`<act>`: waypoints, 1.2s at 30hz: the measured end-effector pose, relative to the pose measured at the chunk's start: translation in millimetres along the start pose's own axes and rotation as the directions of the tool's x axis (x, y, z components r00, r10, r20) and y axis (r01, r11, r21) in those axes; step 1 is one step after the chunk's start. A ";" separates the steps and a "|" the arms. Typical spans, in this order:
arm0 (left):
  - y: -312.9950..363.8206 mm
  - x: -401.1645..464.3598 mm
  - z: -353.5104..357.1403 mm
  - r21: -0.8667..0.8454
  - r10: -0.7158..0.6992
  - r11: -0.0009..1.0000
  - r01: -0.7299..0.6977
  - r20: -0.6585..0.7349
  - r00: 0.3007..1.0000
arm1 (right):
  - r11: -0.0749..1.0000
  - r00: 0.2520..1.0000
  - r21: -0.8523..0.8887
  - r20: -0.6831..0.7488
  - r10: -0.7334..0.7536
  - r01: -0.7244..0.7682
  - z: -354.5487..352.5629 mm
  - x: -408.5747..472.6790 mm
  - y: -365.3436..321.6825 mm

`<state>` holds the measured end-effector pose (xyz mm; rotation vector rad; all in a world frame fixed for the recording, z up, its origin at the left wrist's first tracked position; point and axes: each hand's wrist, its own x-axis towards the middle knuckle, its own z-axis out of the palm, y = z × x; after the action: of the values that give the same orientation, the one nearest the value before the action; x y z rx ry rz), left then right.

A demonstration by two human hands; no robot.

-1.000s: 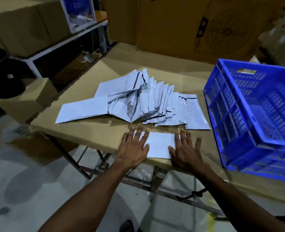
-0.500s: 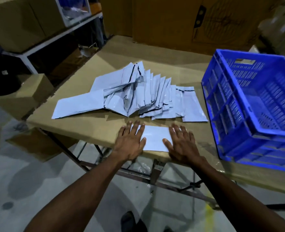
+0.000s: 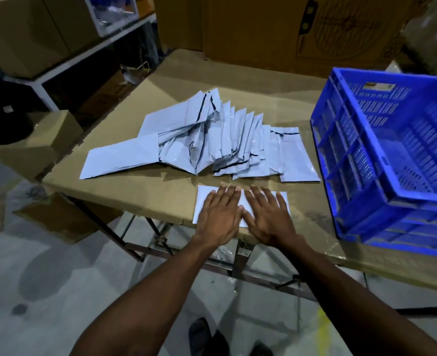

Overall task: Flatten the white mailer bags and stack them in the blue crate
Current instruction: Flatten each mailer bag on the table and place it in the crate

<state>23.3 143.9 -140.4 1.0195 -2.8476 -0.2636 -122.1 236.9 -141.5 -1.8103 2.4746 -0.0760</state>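
Both hands (image 3: pixel 218 217) (image 3: pixel 270 218) hide the mailer's (image 3: pixel 203 201) middle; the blue crate (image 3: pixel 366 176) runs off the frame's right edge.

Mailer (image 3: pixel 204 201) at table's (image 3: pixel 140 199) near edge, pile (image 3: pixel 207 142) behind, crate (image 3: pixel 392 163) at right.

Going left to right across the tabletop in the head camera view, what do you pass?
Long flat mailer bag → crumpled pile of mailer bags → flat mailer bag at the pile's right end → blue crate. Nearer the front edge: left hand → right hand, both pressing one white bag.
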 end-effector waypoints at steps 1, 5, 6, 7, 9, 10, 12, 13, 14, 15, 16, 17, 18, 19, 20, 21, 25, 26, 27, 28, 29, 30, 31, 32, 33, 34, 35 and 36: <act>-7.2 -2.7 0.3 0.047 -0.010 0.999 0.010 0.008 1.000 | 1.000 1.000 -0.008 0.001 0.028 -0.028 0.8 -0.7 4.1; -27.8 -10.5 -1.6 0.104 -0.091 0.991 0.090 0.006 0.996 | 0.994 0.993 -0.006 0.039 0.109 -0.109 -2.9 -2.4 15.9; -29.9 -12.2 -1.8 0.106 -0.096 0.990 0.094 0.017 0.995 | 0.991 0.989 0.003 0.057 0.136 -0.136 -4.0 -4.2 17.8; -31.3 -13.0 -1.7 0.110 -0.097 0.989 0.093 0.031 0.995 | 0.984 0.981 0.018 0.083 0.174 -0.176 -4.8 -5.1 18.7; -32.4 -12.3 -1.4 0.105 -0.102 0.990 0.097 0.051 0.993 | 0.973 0.970 0.020 0.083 0.227 -0.229 -8.2 -5.7 13.9; -31.8 -11.5 -1.6 0.094 -0.101 0.991 0.096 0.053 0.993 | 0.982 0.981 -0.016 0.034 0.191 -0.190 -10.1 -5.3 9.7; -31.0 -10.8 -1.2 0.079 -0.095 0.993 0.091 0.046 0.994 | 0.997 0.999 -0.071 0.026 0.033 -0.031 -10.1 -3.1 2.6; -31.6 -11.4 -0.6 0.080 -0.090 0.993 0.086 0.049 0.995 | 0.997 0.998 -0.072 0.043 -0.035 0.038 -7.9 -3.3 1.9; -32.7 -11.5 -1.1 0.089 -0.087 0.993 0.082 0.056 0.995 | 0.996 0.997 -0.059 0.047 -0.061 0.064 -5.2 -4.0 4.4; -33.3 -11.4 -2.0 0.102 -0.088 0.991 0.081 0.066 0.994 | 0.998 0.998 -0.038 0.043 -0.046 0.047 -5.3 -4.9 9.5; -33.6 -11.3 -3.0 0.113 -0.090 0.990 0.081 0.078 0.993 | 1.000 0.999 -0.019 0.039 -0.005 0.006 -5.9 -6.4 16.1; -33.6 -10.4 -4.3 0.117 -0.092 0.990 0.082 0.088 0.992 | 0.999 0.998 -0.016 0.049 0.029 -0.029 -6.8 -7.3 24.0; -33.4 -9.8 -4.7 0.119 -0.095 0.989 0.084 0.095 0.991 | 0.998 0.996 -0.022 0.061 0.058 -0.057 -7.6 -7.8 32.2; -33.3 -9.5 -4.6 0.118 -0.097 0.989 0.084 0.104 0.990 | 0.996 0.992 -0.014 0.099 0.084 -0.083 -7.8 -8.6 37.9; -33.5 -9.6 -4.3 0.115 -0.096 0.990 0.083 0.112 0.989 | 0.995 0.985 -0.006 0.136 0.103 -0.103 -9.0 -9.7 40.6; -34.5 -9.8 -3.7 0.113 -0.092 0.991 0.078 0.118 0.989 | 0.995 0.984 -0.002 0.152 0.097 -0.098 -10.9 -11.5 41.1; -41.3 -1.6 -5.3 0.110 -0.064 0.993 0.047 0.153 0.986 | 0.977 0.975 -0.011 -0.047 -0.215 0.215 -11.5 -27.7 38.9; -42.5 1.3 -7.0 0.099 -0.056 0.994 0.039 0.173 0.983 | 0.959 0.955 0.006 -0.100 -0.281 0.283 -11.2 -30.2 39.1; -43.7 4.0 -9.2 0.089 -0.047 0.996 0.030 0.197 0.979 | 0.947 0.937 0.026 -0.157 -0.313 0.321 -11.3 -31.3 38.3; -44.5 6.1 -10.5 0.081 -0.042 0.996 0.025 0.219 0.975 | 0.940 0.923 0.038 -0.206 -0.324 0.338 -12.2 -31.3 36.7; -44.7 7.8 -11.9 0.073 -0.041 0.997 0.025 0.233 0.972 | 0.937 0.912 0.036 -0.242 -0.330 0.348 -11.8 -30.3 35.5; -44.5 7.8 -13.4 0.066 -0.042 0.997 0.027 0.238 0.970 | 0.935 0.904 0.020 -0.265 -0.336 0.353 -11.6 -28.7 34.7; -44.5 6.4 -13.7 0.058 -0.038 0.998 0.025 0.237 0.971 | 0.935 0.897 -0.009 -0.279 -0.344 0.355 -11.4 -27.2 34.1; -44.3 3.7 -13.8 0.040 -0.020 0.999 0.012 0.226 0.974 | 0.933 0.889 -0.041 -0.292 -0.352 0.357 -11.4 -25.7 33.5; -44.5 0.2 -14.6 0.011 0.011 1.000 -0.014 0.203 0.979 | 0.932 0.881 -0.054 -0.311 -0.358 0.359 -11.7 -24.6 33.3; -45.5 -3.8 -15.5 -0.014 0.052 0.999 -0.050 0.173 0.984 | 0.929 0.871 -0.042 -0.337 -0.359 0.366 -13.4 -23.6 32.7; -47.9 -7.4 -15.4 -0.017 0.093 0.996 -0.091 0.141 0.986 | 0.927 0.860 -0.021 -0.367 -0.356 0.375 -16.1 -22.7 32.0; -50.4 -10.2 -15.5 0.004 0.130 0.991 -0.131 0.103 0.986 | 0.925 0.852 0.002 -0.388 -0.350 0.381 -18.7 -21.9 30.7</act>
<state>64.8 110.2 -135.6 0.8396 -2.9954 -0.2972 -146.3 267.0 -124.8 -2.4025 2.2520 -0.5952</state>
